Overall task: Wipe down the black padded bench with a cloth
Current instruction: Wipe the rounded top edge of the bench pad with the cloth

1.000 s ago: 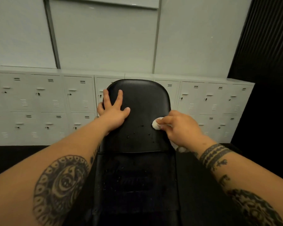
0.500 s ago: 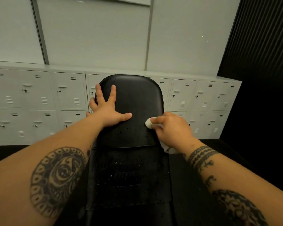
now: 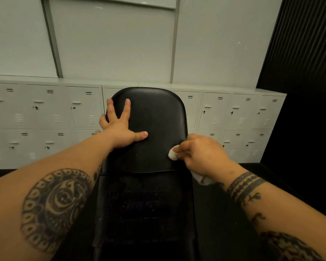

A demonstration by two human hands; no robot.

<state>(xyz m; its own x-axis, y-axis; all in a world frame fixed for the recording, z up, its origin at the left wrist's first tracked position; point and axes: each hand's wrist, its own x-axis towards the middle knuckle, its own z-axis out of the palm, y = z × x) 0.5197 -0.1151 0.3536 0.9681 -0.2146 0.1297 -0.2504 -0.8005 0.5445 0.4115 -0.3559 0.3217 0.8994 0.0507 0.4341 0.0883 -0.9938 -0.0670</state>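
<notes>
A person's right hand (image 3: 201,155) curled its fingers round a bunched white cloth (image 3: 172,155), pressing the wad against the right edge of the raised upper pad of the black padded bench (image 3: 154,117). A loose tail of the cloth hung out below the wrist. The left hand (image 3: 120,132) lay flat on the same pad, fingers straight and spread, thumb pointing toward the cloth, holding nothing. Small droplets (image 3: 135,154) dotted the pad between the two hands. The bench ran lengthwise away from the camera, its rounded end in front of a row of pale grey lockers (image 3: 45,117) under a light panelled wall (image 3: 111,44).
</notes>
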